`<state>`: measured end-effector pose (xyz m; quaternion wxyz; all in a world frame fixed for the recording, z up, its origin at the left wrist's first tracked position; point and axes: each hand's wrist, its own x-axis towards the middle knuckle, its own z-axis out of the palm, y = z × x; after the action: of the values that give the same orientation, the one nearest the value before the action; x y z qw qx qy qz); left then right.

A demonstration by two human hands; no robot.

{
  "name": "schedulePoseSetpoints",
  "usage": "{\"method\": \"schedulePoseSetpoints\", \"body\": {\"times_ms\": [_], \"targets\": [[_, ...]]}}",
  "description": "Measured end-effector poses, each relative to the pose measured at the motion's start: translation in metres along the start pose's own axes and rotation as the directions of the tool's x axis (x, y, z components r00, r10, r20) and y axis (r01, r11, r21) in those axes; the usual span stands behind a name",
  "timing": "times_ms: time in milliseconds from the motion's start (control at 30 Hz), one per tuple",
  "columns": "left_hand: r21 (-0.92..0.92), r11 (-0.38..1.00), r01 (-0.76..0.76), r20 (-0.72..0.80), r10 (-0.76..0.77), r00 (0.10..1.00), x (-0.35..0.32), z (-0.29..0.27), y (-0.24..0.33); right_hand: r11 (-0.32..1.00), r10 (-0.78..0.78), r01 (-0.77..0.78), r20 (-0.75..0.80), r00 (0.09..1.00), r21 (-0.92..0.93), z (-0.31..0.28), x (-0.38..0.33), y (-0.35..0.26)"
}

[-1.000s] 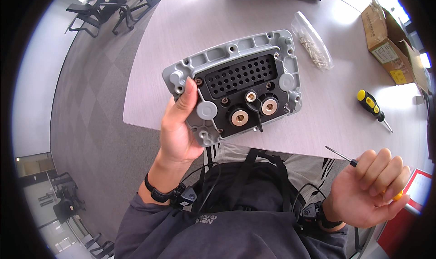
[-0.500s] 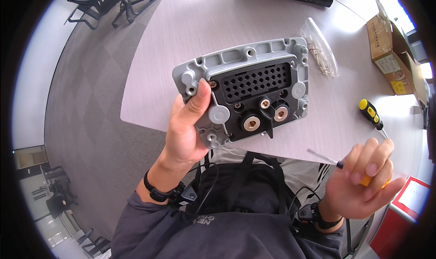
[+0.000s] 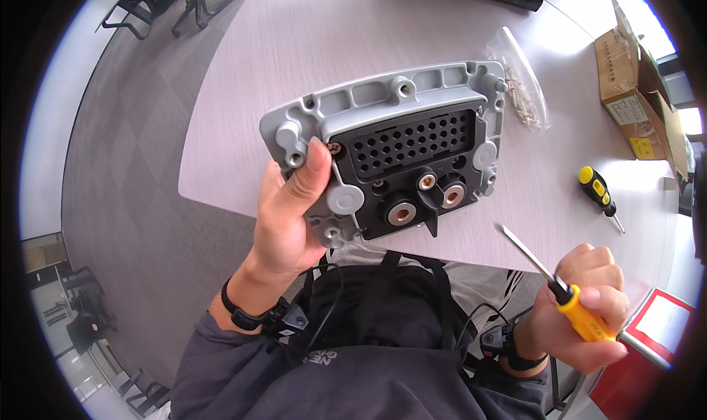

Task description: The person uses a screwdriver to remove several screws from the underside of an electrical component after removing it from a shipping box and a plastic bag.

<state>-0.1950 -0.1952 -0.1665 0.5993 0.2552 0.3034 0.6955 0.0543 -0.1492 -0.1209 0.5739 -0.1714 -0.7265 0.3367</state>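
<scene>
I see the grey-and-black housing (image 3: 394, 171) jutting rightward from the left hand (image 3: 291, 206), thumb clamped over its edge; that lopsided hold could let it tip. The right hand (image 3: 589, 276) curls round a yellow screwdriver (image 3: 563, 296); a slack grip could let it slip.

Pale lettering (image 3: 318, 358) is borne on the chest of the dark top (image 3: 398, 390); dark print (image 3: 608, 58) is carried along one side of the cardboard box (image 3: 613, 81). A white label (image 3: 627, 111) and a yellow label (image 3: 642, 148) are also borne by it; their fine print cannot be made out.
</scene>
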Motion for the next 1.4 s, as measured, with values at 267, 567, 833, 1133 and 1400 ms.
{"method": "schedulePoseSetpoints", "body": {"times_ms": [267,567,833,1133,1400], "targets": [[0.003,1.000,-0.016,-0.015,0.016,1.000,0.000,0.001,-0.001,0.914,0.076,-0.057,0.031,0.997,-0.402,0.022,0.017,0.003],[0.086,0.996,-0.021,0.059,0.016,0.998,0.001,-0.006,0.000,0.850,0.135,-0.019,0.184,0.974,-0.526,0.026,0.040,-0.005],[0.074,0.997,0.010,-0.007,-0.010,1.000,0.001,-0.001,0.000,0.732,0.270,-0.130,0.110,0.957,-0.669,0.025,0.057,-0.016],[0.052,0.999,0.012,-0.029,-0.011,1.000,0.003,0.006,0.001,0.830,0.100,0.088,0.301,0.948,-0.550,0.025,0.050,-0.007],[0.079,0.997,-0.015,0.004,0.014,1.000,0.006,0.004,0.002,0.878,0.009,0.140,0.308,0.951,-0.457,0.026,0.027,0.007]]}}
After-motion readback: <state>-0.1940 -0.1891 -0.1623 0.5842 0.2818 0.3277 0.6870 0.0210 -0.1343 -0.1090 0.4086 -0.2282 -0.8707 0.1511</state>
